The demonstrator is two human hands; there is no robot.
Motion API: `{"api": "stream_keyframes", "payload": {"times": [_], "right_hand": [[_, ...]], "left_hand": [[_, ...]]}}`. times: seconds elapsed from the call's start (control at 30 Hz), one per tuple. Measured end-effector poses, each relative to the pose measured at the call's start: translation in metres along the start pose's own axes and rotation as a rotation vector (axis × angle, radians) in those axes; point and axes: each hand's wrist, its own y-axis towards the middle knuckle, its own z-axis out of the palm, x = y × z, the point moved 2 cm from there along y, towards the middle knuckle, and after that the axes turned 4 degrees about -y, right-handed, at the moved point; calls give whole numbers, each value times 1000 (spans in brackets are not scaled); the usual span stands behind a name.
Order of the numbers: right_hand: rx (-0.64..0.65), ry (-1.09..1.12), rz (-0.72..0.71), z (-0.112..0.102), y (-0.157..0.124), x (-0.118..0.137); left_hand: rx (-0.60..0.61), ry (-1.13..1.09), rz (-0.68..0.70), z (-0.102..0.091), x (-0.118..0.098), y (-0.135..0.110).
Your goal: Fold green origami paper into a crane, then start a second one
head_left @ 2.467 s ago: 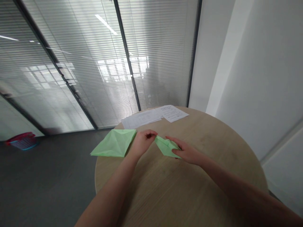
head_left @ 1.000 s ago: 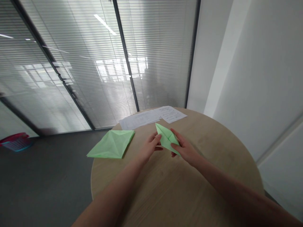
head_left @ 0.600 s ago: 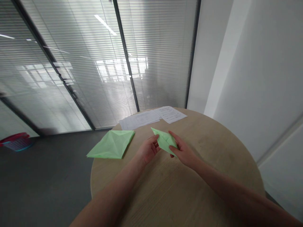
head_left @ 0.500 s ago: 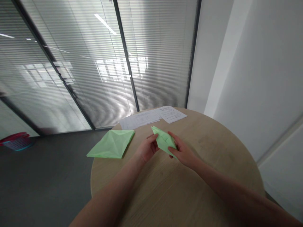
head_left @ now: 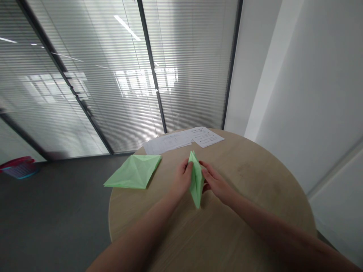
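Note:
Between my two hands I hold a piece of folded green paper (head_left: 196, 183), a long narrow diamond with layered folds, tipped so one point faces me. My left hand (head_left: 183, 175) grips its left edge, the thumb lying on the near face. On the opposite edge, my right hand (head_left: 214, 181) has its fingers closed around the side; some fingertips are hidden behind the paper. To the left lies a bigger creased green sheet (head_left: 135, 172), spread on the table with one corner past the edge.
Printed white sheets (head_left: 172, 141) overlap along the far edge of the round wooden table (head_left: 255, 181). A red and blue basket (head_left: 19, 168) stands on the dark floor at far left. Beyond the table are a glass partition with blinds (head_left: 113, 75) and a white wall (head_left: 320, 75).
The folded paper has turned from a slanted position to nearly upright, its lower point now toward me. My left hand has shifted its hold, with its thumb now over the paper's left edge.

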Motion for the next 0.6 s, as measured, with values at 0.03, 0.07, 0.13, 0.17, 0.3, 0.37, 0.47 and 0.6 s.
{"api": "stream_keyframes", "payload": {"times": [0.03,0.07,0.13,0.17,0.3,0.37,0.47,0.6], "right_hand": [[9,-16,-7,1,0,-1],[19,-32,-18,3,-1,-1],[37,-60,-43,4,-3,-1],[43,-70,-55,4,-3,-1],[63,-107,-71,4,-5,1],[74,-124,-74,3,-6,3],[104,-146,-83,4,-6,4],[118,-175,-90,5,-7,6]], "left_hand": [[-5,23,23,1,0,-1],[-15,42,41,2,1,-3],[-33,58,49,2,1,-5],[-34,51,34,2,1,-5],[14,-69,-133,1,2,-5],[45,-131,-203,1,2,-4],[72,-176,-238,0,1,-3],[77,-204,-253,0,-2,-5]]}}
